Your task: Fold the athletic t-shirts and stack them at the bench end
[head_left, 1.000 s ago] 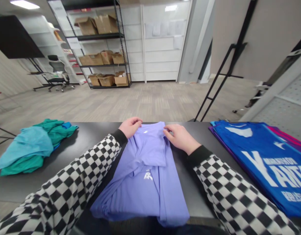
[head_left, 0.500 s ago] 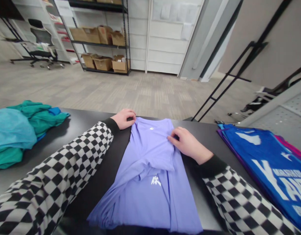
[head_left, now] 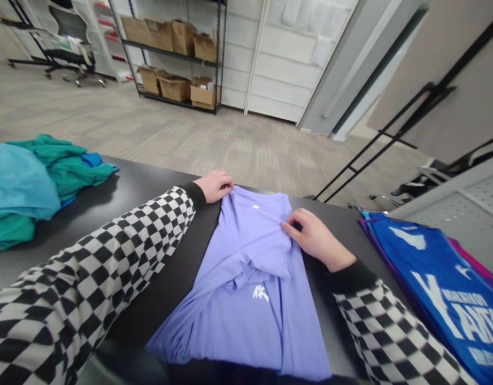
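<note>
A lavender T-shirt (head_left: 238, 305) lies partly folded at the middle of the black surface (head_left: 138, 200), reaching from near its far edge to its near edge. The left hand (head_left: 214, 186) pinches the collar's left side; the right hand (head_left: 316, 240) pinches a fold near the right shoulder. Bare surface separates the shirt from a teal clothing pile (head_left: 25, 192) and a stack of blue shirts (head_left: 443, 289). Cardboard boxes (head_left: 174, 88) sit on a wire shelf (head_left: 170, 51) across the floor (head_left: 190, 133).

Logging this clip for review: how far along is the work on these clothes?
Done: the stack of blue printed garments lies neat at right. In hand: the left hand and right hand grip the partly folded lilac T-shirt on the black table. Left: the crumpled teal clothes remain heaped at left.
</note>
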`<state>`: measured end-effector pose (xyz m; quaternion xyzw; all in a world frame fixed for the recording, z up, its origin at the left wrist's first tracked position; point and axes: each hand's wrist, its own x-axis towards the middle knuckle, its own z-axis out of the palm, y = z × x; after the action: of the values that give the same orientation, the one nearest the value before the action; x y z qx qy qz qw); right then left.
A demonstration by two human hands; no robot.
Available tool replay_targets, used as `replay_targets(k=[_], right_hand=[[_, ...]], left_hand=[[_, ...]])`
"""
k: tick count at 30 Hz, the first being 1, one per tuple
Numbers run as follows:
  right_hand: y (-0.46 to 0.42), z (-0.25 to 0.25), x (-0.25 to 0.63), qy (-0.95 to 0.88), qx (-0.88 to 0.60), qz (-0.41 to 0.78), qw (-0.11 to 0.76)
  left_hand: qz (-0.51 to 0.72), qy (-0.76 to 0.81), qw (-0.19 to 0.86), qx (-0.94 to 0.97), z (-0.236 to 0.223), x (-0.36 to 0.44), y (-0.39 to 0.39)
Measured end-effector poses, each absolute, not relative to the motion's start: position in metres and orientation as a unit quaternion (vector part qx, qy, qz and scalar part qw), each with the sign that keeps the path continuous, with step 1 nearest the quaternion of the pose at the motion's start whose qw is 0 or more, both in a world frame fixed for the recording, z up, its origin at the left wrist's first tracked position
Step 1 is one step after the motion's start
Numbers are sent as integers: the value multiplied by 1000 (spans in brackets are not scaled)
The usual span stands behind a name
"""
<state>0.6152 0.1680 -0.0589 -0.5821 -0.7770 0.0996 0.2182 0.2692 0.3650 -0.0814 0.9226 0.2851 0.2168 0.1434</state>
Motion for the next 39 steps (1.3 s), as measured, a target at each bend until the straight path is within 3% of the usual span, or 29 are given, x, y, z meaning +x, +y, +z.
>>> replay_targets(k=[5,12,34,39], right_hand=[[167,-59,617,-781,-575,106,218],[168,-61,619,-785,-572,103,214],[168,-64,618,-770,-589,64,236],[170,-67,622,-758,-613,13,225]], left_hand=[[231,341,131,901,-85,264,371],[237,278,166,916,-83,263,361],[122,405,-6,906,-75,269,352],[177,423,-6,889,-67,271,347]])
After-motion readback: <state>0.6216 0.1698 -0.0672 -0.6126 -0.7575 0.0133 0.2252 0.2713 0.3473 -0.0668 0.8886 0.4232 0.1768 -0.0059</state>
